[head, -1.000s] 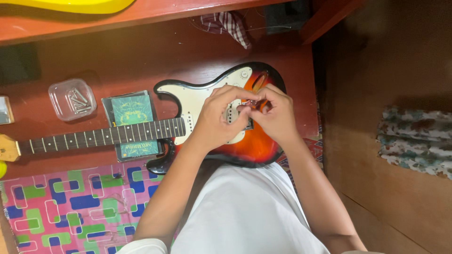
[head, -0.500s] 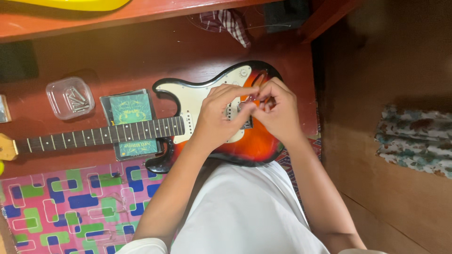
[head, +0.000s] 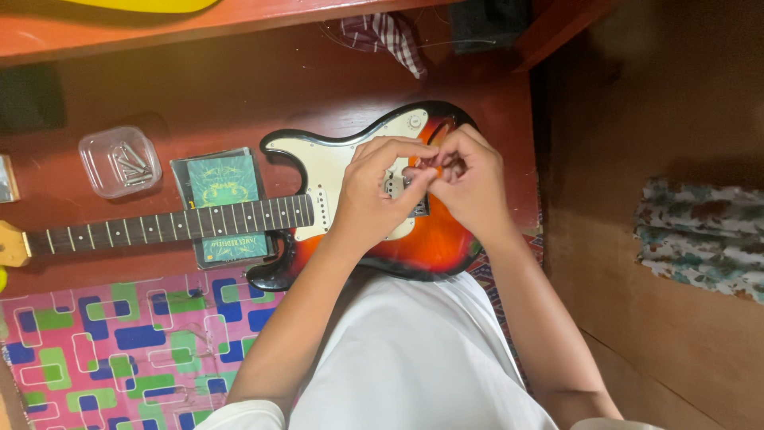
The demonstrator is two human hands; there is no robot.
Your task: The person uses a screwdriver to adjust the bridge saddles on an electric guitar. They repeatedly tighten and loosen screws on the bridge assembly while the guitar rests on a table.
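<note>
**Two hands meet over the guitar's bridge**

Two things lie toward the red floor's left edge: a clear plastic tray point(head: 120, 160) of screws and a green booklet point(head: 220, 205) under the neck. Your electric guitar point(head: 350, 199) lies flat, its body against your lap. Your left hand point(head: 376, 191) rests on the pickguard; your right hand point(head: 469, 181) pinches a small orange piece point(head: 428, 169), fingertips together.

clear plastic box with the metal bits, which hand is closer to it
Left. The left hand rests on the guitar body, on the side toward the clear plastic box, though well apart from it. The right hand is farther away, beyond the left.
</note>
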